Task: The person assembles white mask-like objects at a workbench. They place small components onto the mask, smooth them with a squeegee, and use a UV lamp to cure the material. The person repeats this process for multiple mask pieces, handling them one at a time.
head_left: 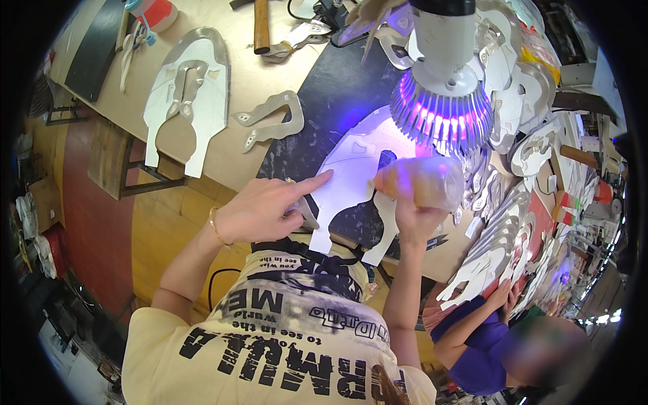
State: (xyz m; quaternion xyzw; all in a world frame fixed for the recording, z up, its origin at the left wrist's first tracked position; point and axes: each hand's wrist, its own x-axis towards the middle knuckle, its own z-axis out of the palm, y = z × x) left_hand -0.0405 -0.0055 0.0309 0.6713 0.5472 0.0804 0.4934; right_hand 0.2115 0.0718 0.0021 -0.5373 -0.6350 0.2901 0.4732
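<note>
A white shoe upper point(344, 162) lies on the dark board in front of me, lit violet. My left hand point(263, 210) stretches its index finger onto the upper's left side. Its other fingers curl around a small grey piece point(307, 210), mostly hidden. Wrapped in my right hand point(413, 214) is a translucent plastic bottle point(428, 182) with yellowish contents, tilted over the upper's right side; its tip is near the opening. Close above hangs a lit lamp with a finned head point(442, 111). Left of the board rests a silver-grey U-shaped shoe piece point(273, 120).
Another white upper with a grey piece point(214, 101) lies at the left table. A hammer point(261, 30) and a red-white container point(158, 15) are at the back. Stacked uppers point(472, 266) fill the right side, where a person in purple point(472, 344) sits.
</note>
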